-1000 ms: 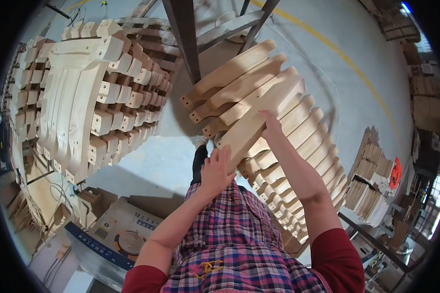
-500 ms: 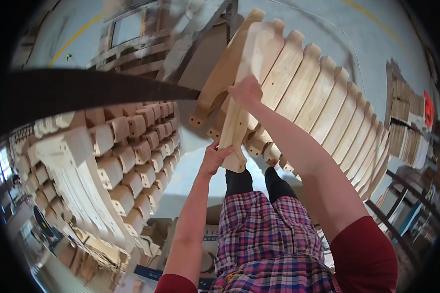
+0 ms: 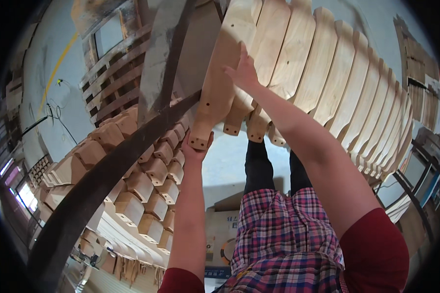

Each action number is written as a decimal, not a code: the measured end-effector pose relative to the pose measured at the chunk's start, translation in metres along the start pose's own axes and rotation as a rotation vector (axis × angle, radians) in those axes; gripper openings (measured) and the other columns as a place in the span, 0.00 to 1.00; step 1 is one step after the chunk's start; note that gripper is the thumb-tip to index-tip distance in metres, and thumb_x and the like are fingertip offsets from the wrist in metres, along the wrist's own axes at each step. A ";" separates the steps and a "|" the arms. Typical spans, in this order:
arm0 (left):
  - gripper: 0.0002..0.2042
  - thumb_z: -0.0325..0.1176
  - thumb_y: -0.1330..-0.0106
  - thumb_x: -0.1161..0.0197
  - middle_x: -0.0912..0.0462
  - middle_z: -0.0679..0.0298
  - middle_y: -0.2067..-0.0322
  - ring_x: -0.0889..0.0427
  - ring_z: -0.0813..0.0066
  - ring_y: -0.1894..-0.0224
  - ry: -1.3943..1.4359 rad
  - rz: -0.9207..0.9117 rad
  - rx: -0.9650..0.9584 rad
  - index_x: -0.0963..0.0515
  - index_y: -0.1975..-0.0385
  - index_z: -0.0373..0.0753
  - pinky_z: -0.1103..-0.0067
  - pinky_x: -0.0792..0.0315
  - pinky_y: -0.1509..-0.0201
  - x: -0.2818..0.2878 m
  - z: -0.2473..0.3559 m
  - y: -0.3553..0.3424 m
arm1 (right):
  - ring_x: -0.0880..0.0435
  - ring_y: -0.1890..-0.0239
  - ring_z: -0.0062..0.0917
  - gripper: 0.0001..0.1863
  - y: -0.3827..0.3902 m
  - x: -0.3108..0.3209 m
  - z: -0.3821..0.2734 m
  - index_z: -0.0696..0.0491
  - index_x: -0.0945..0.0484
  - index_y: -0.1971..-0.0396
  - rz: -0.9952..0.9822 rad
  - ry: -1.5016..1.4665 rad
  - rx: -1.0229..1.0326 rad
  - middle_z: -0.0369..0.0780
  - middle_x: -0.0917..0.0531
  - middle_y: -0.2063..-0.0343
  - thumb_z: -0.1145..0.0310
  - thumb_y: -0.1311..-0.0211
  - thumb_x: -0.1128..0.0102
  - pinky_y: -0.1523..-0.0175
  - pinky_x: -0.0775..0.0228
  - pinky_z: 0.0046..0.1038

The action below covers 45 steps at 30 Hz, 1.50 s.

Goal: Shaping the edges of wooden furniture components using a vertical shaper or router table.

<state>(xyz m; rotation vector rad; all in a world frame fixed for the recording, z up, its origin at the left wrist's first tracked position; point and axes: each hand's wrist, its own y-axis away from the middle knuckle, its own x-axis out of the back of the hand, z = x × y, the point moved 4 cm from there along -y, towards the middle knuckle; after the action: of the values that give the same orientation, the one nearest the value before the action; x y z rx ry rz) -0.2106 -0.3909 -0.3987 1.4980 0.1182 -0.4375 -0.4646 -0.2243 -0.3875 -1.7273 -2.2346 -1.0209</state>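
From my remote seat I see the left grip [image 3: 195,152] closed round the near end of a pale wooden piece [image 3: 217,83], digits showing on both sides, just below some small drilled holes; I'd judge it bears weight there. My right grip [image 3: 245,73] is open, laid on the broad face with the index finger stretched along it, which I read as steadying rather than clutching. The piece lies at the left end of a row of similar pieces [image 3: 322,63], packed side by side, probably so they save room and prop one another. A dark metal bar [image 3: 117,151] runs up to its left edge; I cannot tell whether they touch. Near that bar, a stack of block-ended wood [image 3: 155,207] has its ends jutting out with gaps between, perhaps for stability. For writing, I find only dark printing on a cardboard box [image 3: 219,222] beside the plaid apron [image 3: 278,244]; I can make out no label on the wood
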 end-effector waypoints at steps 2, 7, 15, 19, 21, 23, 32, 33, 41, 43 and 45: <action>0.18 0.40 0.36 0.52 0.23 0.53 0.55 0.25 0.53 0.53 0.051 0.100 -0.045 0.29 0.52 0.35 0.56 0.33 0.47 0.014 0.001 -0.003 | 0.29 0.54 0.39 0.48 0.001 -0.007 -0.004 0.40 0.60 0.34 -0.036 0.008 -0.051 0.48 0.36 0.52 0.64 0.50 0.37 0.49 0.34 0.36; 0.18 0.40 0.37 0.51 0.24 0.54 0.56 0.25 0.55 0.53 0.098 -0.077 0.039 0.29 0.52 0.36 0.54 0.35 0.45 0.003 -0.002 -0.010 | 0.26 0.57 0.39 0.50 -0.003 0.004 -0.004 0.38 0.62 0.34 -0.045 0.063 -0.040 0.49 0.35 0.54 0.63 0.50 0.36 0.50 0.33 0.36; 0.18 0.38 0.38 0.54 0.26 0.52 0.54 0.26 0.52 0.52 0.166 0.053 -0.119 0.31 0.52 0.35 0.54 0.34 0.45 -0.004 -0.006 -0.008 | 0.26 0.57 0.43 0.48 -0.013 0.001 -0.002 0.41 0.59 0.33 -0.008 0.060 0.015 0.52 0.32 0.54 0.61 0.49 0.36 0.49 0.34 0.37; 0.18 0.37 0.38 0.55 0.26 0.51 0.53 0.27 0.52 0.51 0.152 0.043 -0.107 0.31 0.52 0.34 0.54 0.34 0.45 -0.019 -0.005 -0.017 | 0.26 0.58 0.45 0.48 -0.035 0.006 -0.003 0.42 0.60 0.33 -0.012 0.130 0.007 0.53 0.33 0.54 0.63 0.48 0.36 0.50 0.34 0.38; 0.18 0.37 0.38 0.55 0.27 0.51 0.53 0.27 0.52 0.51 0.140 0.009 -0.093 0.31 0.52 0.34 0.54 0.33 0.46 -0.028 -0.010 -0.021 | 0.26 0.59 0.45 0.47 -0.041 0.010 -0.002 0.42 0.59 0.33 -0.018 0.221 -0.015 0.53 0.32 0.55 0.65 0.48 0.37 0.51 0.33 0.36; 0.19 0.37 0.39 0.55 0.28 0.50 0.52 0.28 0.50 0.50 0.134 0.020 -0.098 0.32 0.51 0.34 0.54 0.33 0.46 -0.019 -0.008 -0.021 | 0.26 0.59 0.44 0.47 -0.035 0.005 -0.004 0.42 0.59 0.33 -0.027 0.212 -0.028 0.53 0.32 0.56 0.66 0.48 0.37 0.51 0.33 0.36; 0.24 0.39 0.42 0.52 0.34 0.41 0.49 0.32 0.42 0.49 0.226 -0.053 0.105 0.36 0.48 0.32 0.58 0.28 0.50 -0.017 -0.005 -0.023 | 0.26 0.58 0.44 0.46 -0.035 0.008 0.002 0.43 0.58 0.33 -0.031 0.201 -0.020 0.52 0.32 0.56 0.66 0.48 0.38 0.51 0.33 0.37; 0.24 0.39 0.42 0.52 0.35 0.40 0.49 0.32 0.42 0.50 0.228 -0.103 0.147 0.36 0.48 0.31 0.59 0.28 0.51 -0.017 -0.004 -0.022 | 0.26 0.58 0.44 0.46 -0.035 0.007 0.003 0.43 0.58 0.33 -0.016 0.194 0.004 0.52 0.32 0.56 0.67 0.48 0.38 0.51 0.33 0.37; 0.23 0.41 0.42 0.49 0.29 0.46 0.51 0.27 0.50 0.55 0.188 -0.116 0.199 0.32 0.49 0.33 0.64 0.29 0.54 -0.003 0.000 -0.014 | 0.27 0.59 0.43 0.47 -0.021 -0.001 0.003 0.43 0.56 0.33 0.014 0.122 0.088 0.51 0.31 0.57 0.67 0.50 0.36 0.52 0.33 0.37; 0.22 0.41 0.41 0.49 0.28 0.47 0.51 0.27 0.51 0.54 0.154 -0.047 0.151 0.31 0.50 0.34 0.63 0.30 0.53 -0.006 -0.001 -0.013 | 0.27 0.59 0.43 0.47 -0.021 -0.001 0.006 0.43 0.56 0.33 0.021 0.125 0.098 0.51 0.31 0.57 0.67 0.50 0.36 0.52 0.33 0.36; 0.20 0.41 0.41 0.49 0.28 0.50 0.51 0.27 0.53 0.53 0.085 0.091 0.053 0.30 0.52 0.36 0.60 0.32 0.51 -0.007 -0.004 -0.015 | 0.27 0.60 0.42 0.47 -0.023 0.001 0.008 0.44 0.55 0.33 0.036 0.130 0.121 0.51 0.31 0.57 0.67 0.50 0.36 0.52 0.33 0.36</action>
<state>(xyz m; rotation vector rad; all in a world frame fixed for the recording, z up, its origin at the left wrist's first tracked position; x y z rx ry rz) -0.2218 -0.3857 -0.4106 1.5680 0.1050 -0.3061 -0.4832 -0.2216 -0.4028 -1.5980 -2.1313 -0.9408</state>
